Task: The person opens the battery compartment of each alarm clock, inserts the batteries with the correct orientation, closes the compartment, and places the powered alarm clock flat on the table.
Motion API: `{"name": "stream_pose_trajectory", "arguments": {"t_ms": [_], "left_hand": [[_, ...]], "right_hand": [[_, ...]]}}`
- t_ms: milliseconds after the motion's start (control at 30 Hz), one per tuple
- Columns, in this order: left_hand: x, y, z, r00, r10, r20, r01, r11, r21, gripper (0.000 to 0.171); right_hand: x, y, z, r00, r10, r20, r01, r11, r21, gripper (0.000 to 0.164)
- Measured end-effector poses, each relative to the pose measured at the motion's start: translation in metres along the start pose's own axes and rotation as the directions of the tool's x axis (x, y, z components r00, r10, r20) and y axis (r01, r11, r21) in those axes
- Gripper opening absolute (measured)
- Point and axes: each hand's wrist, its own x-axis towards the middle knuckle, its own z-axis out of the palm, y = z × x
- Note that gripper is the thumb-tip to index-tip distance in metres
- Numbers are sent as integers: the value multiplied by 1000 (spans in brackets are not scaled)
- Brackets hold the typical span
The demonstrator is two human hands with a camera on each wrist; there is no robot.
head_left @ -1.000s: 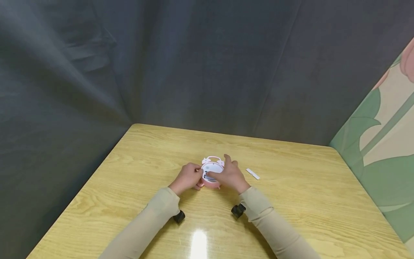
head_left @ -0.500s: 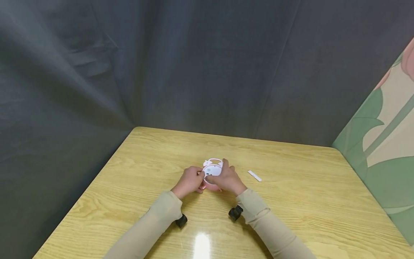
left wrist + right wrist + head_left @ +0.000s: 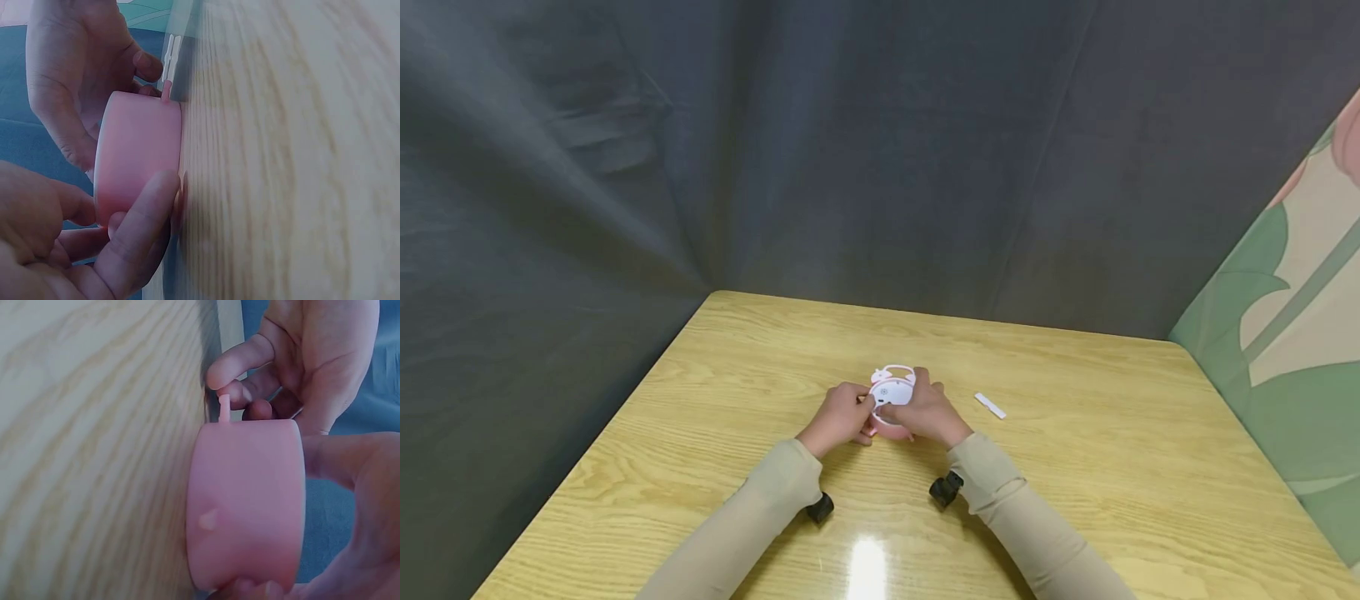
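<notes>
A pink alarm clock with a white back lies face down on the wooden table, its handle and bells pointing away from me. My left hand grips the clock's left side, with the thumb at the back's rim and fingers low on the pink wall. From the right, my right hand holds the clock, its thumb pressing on the back and covering part of it. Its index finger reaches up by the right bell. In the right wrist view the pink casing rests against the tabletop, one small foot sticking out.
A small notched white strip lies on the table to the right of the right hand. Dark curtains hang behind and left of the table. A floral panel stands at the right.
The right thumb and hand have shifted slightly over the clock's back, covering the dark slot and the right bell that showed earlier. The left hand keeps its hold.
</notes>
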Motion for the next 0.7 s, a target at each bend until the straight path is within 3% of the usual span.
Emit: {"name": "stream_pose_trajectory", "arguments": {"t_ms": [533, 700], "left_hand": [[-1, -1, -1, 1000, 11, 10, -11, 1000, -4, 33], [-2, -5, -5, 1000, -10, 20, 12, 998, -60, 35]], "right_hand": [[2, 5, -3, 1000, 18, 2, -18, 997, 73, 91], [4, 8, -2, 1000, -14, 1, 14, 993, 117, 88]]}}
